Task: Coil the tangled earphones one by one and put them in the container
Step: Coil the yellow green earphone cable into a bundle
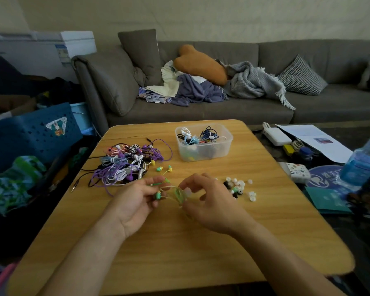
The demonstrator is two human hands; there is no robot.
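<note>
Green earphone (177, 194): a thin cable, partly coiled, held between both hands just above the wooden table (179, 242).
Left hand (135, 201): fingers curled, pinching the cable and an earbud.
Right hand (205, 201): fingertips pinching the coil.
Tangled pile (128, 165): purple, white and black earphones, left of the hands.
Container (203, 142): clear plastic tub, far side, holding coiled earphones.
Loose ear tips (238, 186): right of the hands.

My left hand (137, 197) and right hand (203, 199) pinch a green earphone cable (176, 194) above the wooden table (179, 242). The tangled pile (128, 163) lies left; the clear container (203, 142) holds coiled earphones.
</note>
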